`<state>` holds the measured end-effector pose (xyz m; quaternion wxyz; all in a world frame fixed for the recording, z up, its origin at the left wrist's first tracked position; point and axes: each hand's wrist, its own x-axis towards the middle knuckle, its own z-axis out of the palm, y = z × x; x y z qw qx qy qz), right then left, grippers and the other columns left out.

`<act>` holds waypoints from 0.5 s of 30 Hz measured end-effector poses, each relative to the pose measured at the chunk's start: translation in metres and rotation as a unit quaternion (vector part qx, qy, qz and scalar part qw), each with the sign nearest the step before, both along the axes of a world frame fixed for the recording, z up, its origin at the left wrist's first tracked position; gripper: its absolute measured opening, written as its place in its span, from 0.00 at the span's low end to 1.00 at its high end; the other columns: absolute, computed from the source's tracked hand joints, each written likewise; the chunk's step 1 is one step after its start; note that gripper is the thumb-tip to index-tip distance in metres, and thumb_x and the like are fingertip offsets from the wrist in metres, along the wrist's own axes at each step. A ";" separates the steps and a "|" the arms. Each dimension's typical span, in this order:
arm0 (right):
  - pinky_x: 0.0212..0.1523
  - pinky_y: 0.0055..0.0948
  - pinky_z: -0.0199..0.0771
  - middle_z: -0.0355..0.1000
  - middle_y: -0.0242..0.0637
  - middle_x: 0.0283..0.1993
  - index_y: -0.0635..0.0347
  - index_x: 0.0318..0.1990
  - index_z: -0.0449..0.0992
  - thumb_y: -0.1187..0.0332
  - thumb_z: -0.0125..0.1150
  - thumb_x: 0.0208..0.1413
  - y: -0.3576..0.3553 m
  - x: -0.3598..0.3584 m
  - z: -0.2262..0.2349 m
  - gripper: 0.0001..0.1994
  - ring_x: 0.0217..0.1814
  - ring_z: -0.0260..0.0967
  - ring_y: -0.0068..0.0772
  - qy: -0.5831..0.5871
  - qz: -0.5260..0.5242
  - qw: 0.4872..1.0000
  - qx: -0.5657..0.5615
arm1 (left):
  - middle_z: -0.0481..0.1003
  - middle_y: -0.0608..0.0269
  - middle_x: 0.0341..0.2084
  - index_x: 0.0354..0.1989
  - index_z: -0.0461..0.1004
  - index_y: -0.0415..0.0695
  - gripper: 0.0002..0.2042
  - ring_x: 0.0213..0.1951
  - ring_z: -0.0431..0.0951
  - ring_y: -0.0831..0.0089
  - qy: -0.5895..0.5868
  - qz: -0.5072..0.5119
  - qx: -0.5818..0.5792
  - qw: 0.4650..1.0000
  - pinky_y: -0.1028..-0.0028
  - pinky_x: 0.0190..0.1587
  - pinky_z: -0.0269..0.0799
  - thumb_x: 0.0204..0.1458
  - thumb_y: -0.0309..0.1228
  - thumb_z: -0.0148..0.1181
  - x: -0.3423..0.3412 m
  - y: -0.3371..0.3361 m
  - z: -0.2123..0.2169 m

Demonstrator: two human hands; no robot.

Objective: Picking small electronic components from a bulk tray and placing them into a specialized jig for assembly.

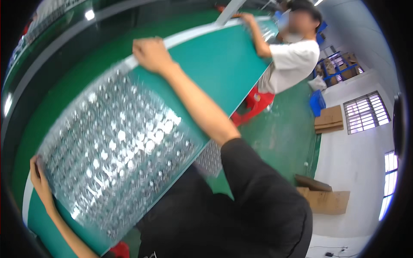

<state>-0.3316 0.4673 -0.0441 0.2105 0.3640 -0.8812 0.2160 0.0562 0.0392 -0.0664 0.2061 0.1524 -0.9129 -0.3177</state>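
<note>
A clear sheet of bubble wrap (116, 150) lies spread on the green worktable (223, 60). My left hand (38, 178) grips the sheet's near-left corner at the table's edge. My right hand (150, 53) presses flat on the sheet's far corner, with my bare forearm stretched across the table and a black sleeve at the shoulder. The picture is tilted and a little blurred by motion.
Another person in a white shirt (292, 60) works at the far end of the same table, seated on a red stool (256, 103). Flat cardboard pieces (327, 200) and a blue crate (317, 103) lie on the green floor to the right.
</note>
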 end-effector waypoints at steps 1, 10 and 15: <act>0.59 0.55 0.67 0.80 0.41 0.48 0.58 0.44 0.81 0.61 0.53 0.62 -0.009 0.011 0.002 0.14 0.54 0.75 0.46 -0.046 -0.003 0.998 0.047 | 0.75 0.53 0.51 0.56 0.70 0.34 0.16 0.56 0.72 0.66 -0.013 0.008 -0.044 0.999 0.72 0.64 0.59 0.69 0.33 0.46 0.017 -0.009 0.011; 0.66 0.56 0.61 0.78 0.36 0.55 0.57 0.46 0.81 0.62 0.54 0.62 0.003 0.009 -0.015 0.13 0.59 0.73 0.42 -0.024 0.019 0.999 -0.019 | 0.75 0.56 0.50 0.57 0.69 0.35 0.15 0.53 0.73 0.70 0.016 0.002 0.022 1.000 0.72 0.60 0.63 0.69 0.31 0.47 0.004 -0.002 -0.010; 0.66 0.56 0.61 0.78 0.36 0.56 0.57 0.47 0.81 0.62 0.54 0.62 0.011 0.012 -0.012 0.14 0.60 0.72 0.42 -0.028 0.002 0.999 -0.014 | 0.75 0.57 0.50 0.55 0.70 0.34 0.15 0.54 0.72 0.70 0.000 0.001 0.048 0.999 0.72 0.60 0.62 0.69 0.31 0.47 -0.003 0.020 0.006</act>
